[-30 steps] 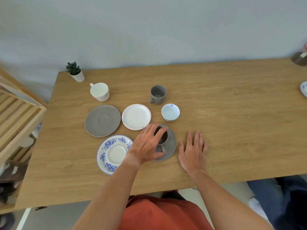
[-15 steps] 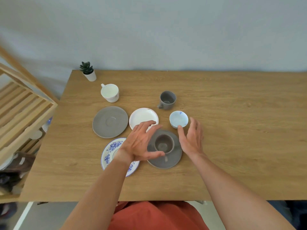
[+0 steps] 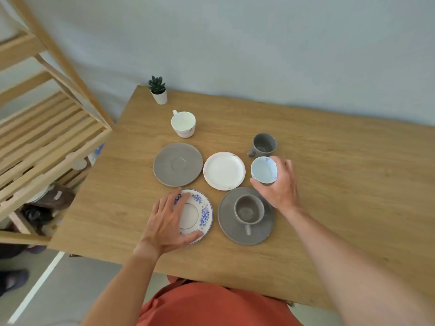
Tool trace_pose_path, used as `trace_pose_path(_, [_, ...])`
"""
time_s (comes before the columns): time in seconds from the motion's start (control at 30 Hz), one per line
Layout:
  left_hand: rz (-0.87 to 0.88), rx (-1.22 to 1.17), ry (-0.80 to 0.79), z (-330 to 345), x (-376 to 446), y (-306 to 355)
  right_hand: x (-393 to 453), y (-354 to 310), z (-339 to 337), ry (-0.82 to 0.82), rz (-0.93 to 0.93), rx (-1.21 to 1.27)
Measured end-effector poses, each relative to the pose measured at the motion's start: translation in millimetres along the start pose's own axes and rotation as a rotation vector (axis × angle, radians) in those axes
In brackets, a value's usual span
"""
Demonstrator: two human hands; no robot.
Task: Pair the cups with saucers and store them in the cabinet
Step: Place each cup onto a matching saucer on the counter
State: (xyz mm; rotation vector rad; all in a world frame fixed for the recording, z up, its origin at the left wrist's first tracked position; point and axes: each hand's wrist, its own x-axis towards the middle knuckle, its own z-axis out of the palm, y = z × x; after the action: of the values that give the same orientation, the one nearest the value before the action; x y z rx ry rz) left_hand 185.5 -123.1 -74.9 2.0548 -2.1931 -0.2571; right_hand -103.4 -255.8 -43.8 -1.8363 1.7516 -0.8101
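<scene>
My right hand [image 3: 281, 187] is wrapped around the small white-and-blue cup [image 3: 263, 171], held tilted just above the table. My left hand [image 3: 167, 222] lies flat on the blue-flowered saucer [image 3: 200, 214], fingers spread over its left half. A grey cup [image 3: 248, 211] stands on a grey saucer [image 3: 226, 220] between my hands. Farther back lie an empty grey saucer [image 3: 177, 164] and an empty white saucer [image 3: 223, 171]. A second grey cup [image 3: 264, 144] and a white cup [image 3: 183, 123] stand alone behind them.
A wooden slatted cabinet [image 3: 47, 135] stands left of the wooden table [image 3: 341, 184], with dishes and dark items on its lower shelf. A small potted plant [image 3: 158, 92] stands at the table's back left corner. The table's front edge runs close to my body.
My left hand left the grey cup and moved left onto the blue-flowered saucer. My right hand moved back and closed around the white-and-blue cup. The view turned left toward the cabinet.
</scene>
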Motion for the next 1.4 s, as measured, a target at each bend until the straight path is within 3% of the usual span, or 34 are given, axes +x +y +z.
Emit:
trace_pose_path(0.2, [-0.154,0.063,-0.010,-0.5,-17.9,-9.8,17.1,-47.5,23.7,-0.134,-0.220,0.018])
trace_pose_path(0.43, [-0.270,0.069,-0.050,-6.4,-9.6,-18.0,-2.5,-107.6,68.0,-0.391,-0.296,-0.007])
trace_pose_path(0.73, [-0.185,-0.143,-0.091,-11.0,-1.7,-36.7,-37.3,-124.8,102.2,-0.600,-0.408,-0.097])
trace_pose_path(1.0, [-0.101,-0.214,-0.161,-16.3,-5.1,-55.3,-47.1,-127.5,111.7,-0.640,-0.445,-0.055])
trace_pose_path(1.17, [-0.064,-0.311,-0.126,-19.9,-10.9,-79.3,-35.3,-117.3,102.3,-0.664,-0.475,-0.116])
trace_pose_path(1.3, [-0.175,-0.439,0.027,-22.2,4.4,-90.6,-9.3,-110.9,76.4,-0.551,-0.437,-0.054])
trace_pose_path(1.4, [-0.336,-0.558,0.062,-24.4,30.2,-91.2,16.8,-100.2,60.4,-0.325,-0.331,-0.029])
